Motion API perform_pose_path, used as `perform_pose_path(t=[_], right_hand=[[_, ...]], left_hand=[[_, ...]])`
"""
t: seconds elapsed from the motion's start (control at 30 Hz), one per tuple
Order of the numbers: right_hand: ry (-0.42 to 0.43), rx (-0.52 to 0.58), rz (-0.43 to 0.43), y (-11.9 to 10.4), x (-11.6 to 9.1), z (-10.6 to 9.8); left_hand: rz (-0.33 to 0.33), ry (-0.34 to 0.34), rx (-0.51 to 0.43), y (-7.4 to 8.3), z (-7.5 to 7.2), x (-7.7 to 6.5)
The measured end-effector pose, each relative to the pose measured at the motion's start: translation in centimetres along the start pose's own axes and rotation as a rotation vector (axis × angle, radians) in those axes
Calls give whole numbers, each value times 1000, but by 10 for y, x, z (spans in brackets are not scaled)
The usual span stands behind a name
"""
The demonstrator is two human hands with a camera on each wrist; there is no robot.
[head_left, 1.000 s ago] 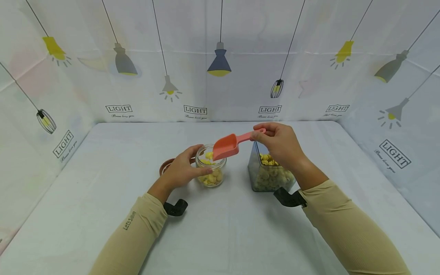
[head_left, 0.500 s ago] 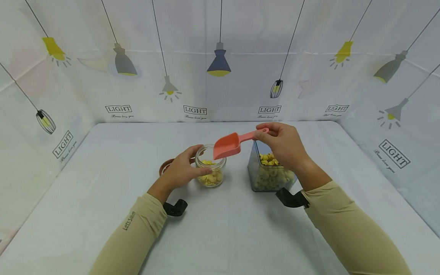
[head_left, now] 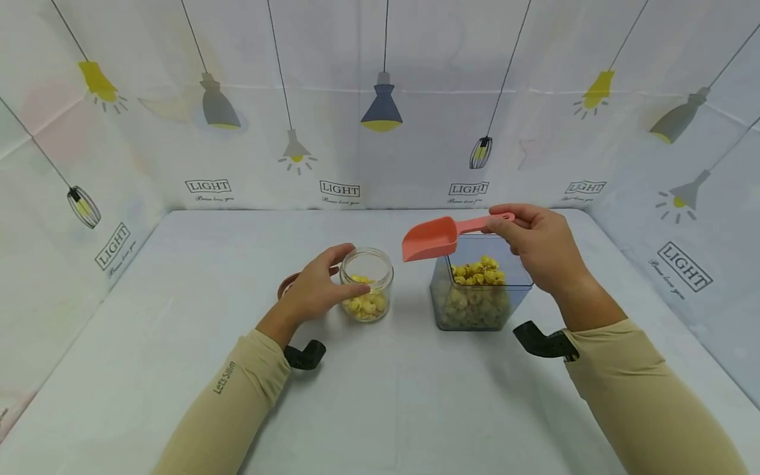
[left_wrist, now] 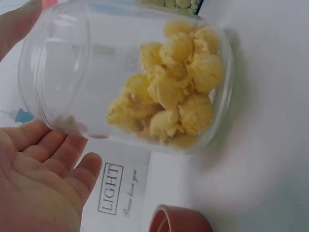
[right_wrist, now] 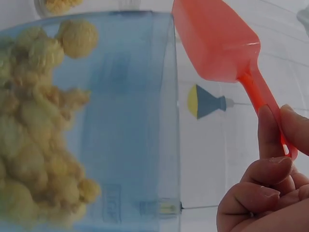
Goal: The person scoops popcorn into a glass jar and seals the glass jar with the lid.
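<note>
My left hand [head_left: 320, 285] holds a clear glass jar [head_left: 380, 305] by its neck, thumb on the near side and fingers on the far side. Popcorn [left_wrist: 169, 87] fills roughly its lower half in the left wrist view. Between thumb and fingers, my right hand [head_left: 537, 244] pinches the handle end of a coral-pink scoop [head_left: 432, 239]. The scoop's bowl points left, over the left rim of a bluish see-through container [head_left: 472, 313], and no popcorn shows in it. More popcorn [right_wrist: 34, 130] lies in that container.
A reddish-brown lid-like ring [head_left: 287, 284] lies behind my left hand, partly hidden; its side [left_wrist: 179, 220] shows in the left wrist view. A white cloth [head_left: 368, 402] covers the table, with a lamp-printed backdrop [head_left: 427, 158] around it.
My right hand has moved right with the scoop, from above the jar to above the container. Popcorn near the jar's mouth has settled lower. The left hand stays at the jar.
</note>
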State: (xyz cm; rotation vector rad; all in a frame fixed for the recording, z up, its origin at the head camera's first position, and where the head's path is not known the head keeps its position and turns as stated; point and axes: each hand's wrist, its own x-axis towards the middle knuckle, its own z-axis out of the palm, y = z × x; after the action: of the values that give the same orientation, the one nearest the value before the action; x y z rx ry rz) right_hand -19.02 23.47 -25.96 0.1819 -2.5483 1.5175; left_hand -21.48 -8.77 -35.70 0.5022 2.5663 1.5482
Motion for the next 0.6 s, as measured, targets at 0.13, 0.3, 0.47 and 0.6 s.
perform_pose_path(t=[0.13, 0.3, 0.47, 0.6], right_hand=[[35, -30, -3, 3, -2, -13], [76, -5, -6, 12, -5, -33], [91, 19, 21, 21, -12, -53], [94, 10, 54, 26, -17, -65]], left_hand=[[48, 89, 51, 9, 2, -1], [130, 212, 69, 29, 7, -2], [187, 193, 3, 48, 16, -3], [245, 148, -18, 59, 27, -1]])
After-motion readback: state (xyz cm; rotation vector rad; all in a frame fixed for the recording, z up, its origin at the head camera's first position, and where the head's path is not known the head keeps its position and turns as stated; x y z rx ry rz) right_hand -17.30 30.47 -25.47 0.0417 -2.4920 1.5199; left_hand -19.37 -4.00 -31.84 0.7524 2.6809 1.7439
